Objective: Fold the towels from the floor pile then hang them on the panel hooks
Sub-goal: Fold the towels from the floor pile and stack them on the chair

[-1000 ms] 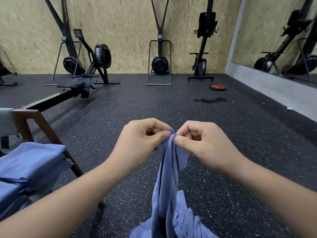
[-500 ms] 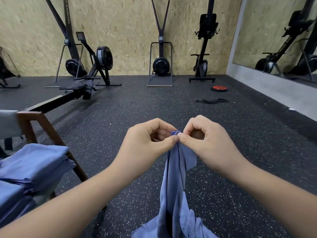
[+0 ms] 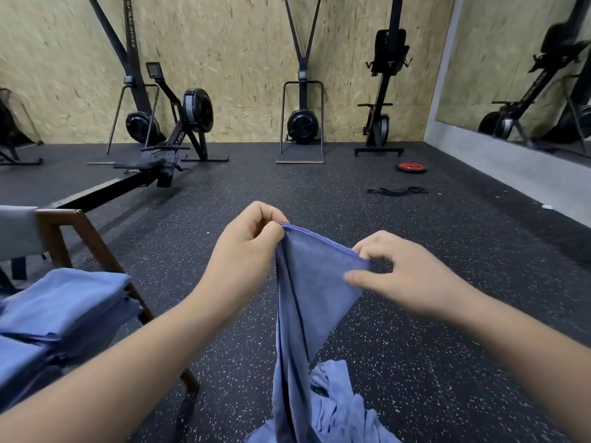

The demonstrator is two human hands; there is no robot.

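Pinching the top hem of the blue towel (image 3: pixel 315 282) at its left end, my left hand (image 3: pixel 246 251) is clenched on the cloth between thumb and curled fingers, at the centre of the frame. My right hand (image 3: pixel 406 278), just right of centre, grasps the same hem further along, thumb in front. Between the two hands the hem runs taut, sloping down to the right. Below them the towel hangs in long folds to the bottom edge, where crumpled blue cloth (image 3: pixel 342 410) lies on the speckled floor (image 3: pixel 463 362); I cannot tell whether that is another towel. At lower left, folded towels (image 3: pixel 67 302) sit stacked beside a wooden frame (image 3: pixel 83 233).
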